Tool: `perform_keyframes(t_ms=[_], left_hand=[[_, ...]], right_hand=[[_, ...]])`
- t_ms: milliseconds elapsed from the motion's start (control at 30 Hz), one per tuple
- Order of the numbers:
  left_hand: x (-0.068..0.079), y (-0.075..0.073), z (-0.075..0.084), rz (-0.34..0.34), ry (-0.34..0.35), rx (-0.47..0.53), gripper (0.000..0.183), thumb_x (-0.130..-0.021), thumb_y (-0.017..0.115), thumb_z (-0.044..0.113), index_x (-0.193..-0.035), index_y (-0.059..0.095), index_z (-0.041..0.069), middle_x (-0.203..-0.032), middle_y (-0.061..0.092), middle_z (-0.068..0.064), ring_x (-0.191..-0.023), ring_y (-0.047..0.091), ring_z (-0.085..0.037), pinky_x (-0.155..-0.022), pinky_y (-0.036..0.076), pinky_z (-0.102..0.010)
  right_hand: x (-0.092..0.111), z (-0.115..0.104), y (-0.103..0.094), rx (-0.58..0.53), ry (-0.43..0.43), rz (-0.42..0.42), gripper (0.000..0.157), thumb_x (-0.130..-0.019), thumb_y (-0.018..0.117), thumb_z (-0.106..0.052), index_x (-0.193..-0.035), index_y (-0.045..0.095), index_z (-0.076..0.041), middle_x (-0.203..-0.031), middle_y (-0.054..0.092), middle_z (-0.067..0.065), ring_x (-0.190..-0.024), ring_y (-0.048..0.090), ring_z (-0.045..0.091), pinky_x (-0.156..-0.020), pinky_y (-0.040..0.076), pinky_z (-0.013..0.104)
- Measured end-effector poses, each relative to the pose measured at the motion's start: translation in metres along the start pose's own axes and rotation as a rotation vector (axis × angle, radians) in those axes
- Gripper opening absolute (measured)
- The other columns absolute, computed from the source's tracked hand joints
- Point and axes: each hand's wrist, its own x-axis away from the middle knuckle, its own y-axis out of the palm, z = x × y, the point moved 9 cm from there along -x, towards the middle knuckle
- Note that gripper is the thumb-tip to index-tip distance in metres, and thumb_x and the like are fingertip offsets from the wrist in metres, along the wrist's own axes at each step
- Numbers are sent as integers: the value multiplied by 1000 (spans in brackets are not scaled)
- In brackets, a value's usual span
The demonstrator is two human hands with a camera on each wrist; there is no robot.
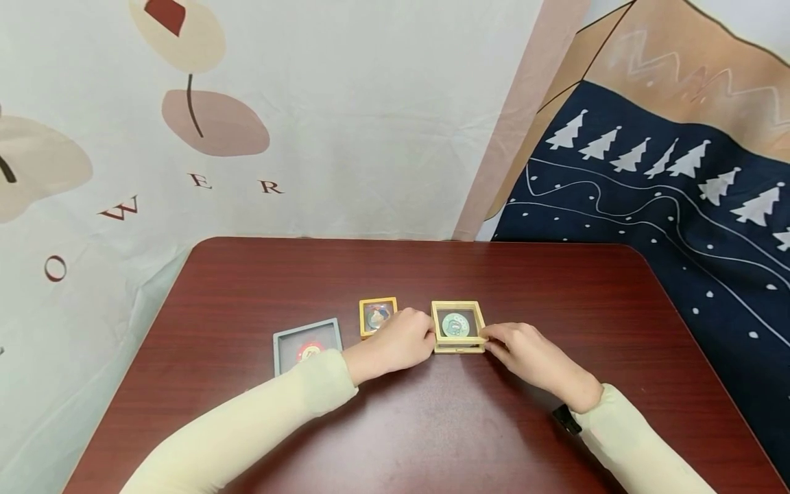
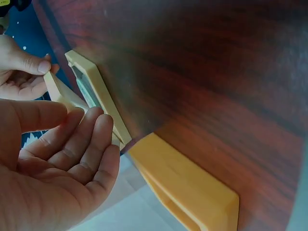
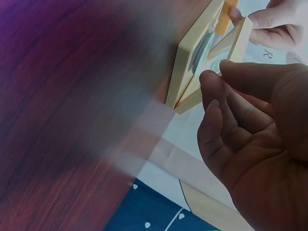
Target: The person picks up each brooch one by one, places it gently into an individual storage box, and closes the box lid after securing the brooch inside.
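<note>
A pale yellow square display case stands on the table with a round green chip inside it. Its clear-windowed lid is tilted up from the base, hinged along the far side. At the lid's left corner, my left hand pinches the edge between thumb and fingers. The opposite corner is pinched by my right hand. In the left wrist view, the chip shows as a thin green edge in the base, partly behind my left fingers.
Just left of the pale case sits a smaller orange-yellow case with a round piece in it, partly behind my left hand. Further left lies a grey-blue frame holding a red chip. Printed cloth hangs behind the table.
</note>
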Motion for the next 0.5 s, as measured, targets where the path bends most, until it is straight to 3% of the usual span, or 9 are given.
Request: perform_keyframes(t_ms=[333, 500], left_hand=[[3, 10, -1, -32, -21, 44, 44, -92, 58, 1, -56, 40, 20, -50, 31, 11, -45, 30, -3, -42, 25, -19], [4, 11, 1, -50, -15, 20, 47, -91, 60, 2, -53, 38, 20, -47, 29, 12, -43, 30, -1, -40, 25, -19]], right_hand=[[2, -6, 2, 14, -64, 4, 17, -89, 78, 5, -101, 75, -7, -92, 74, 0, -83, 66, 10, -74, 59, 33], [3, -7, 4, 32, -83, -3, 18, -88, 79, 5, -101, 75, -7, -92, 74, 1, -83, 68, 11, -74, 59, 33]])
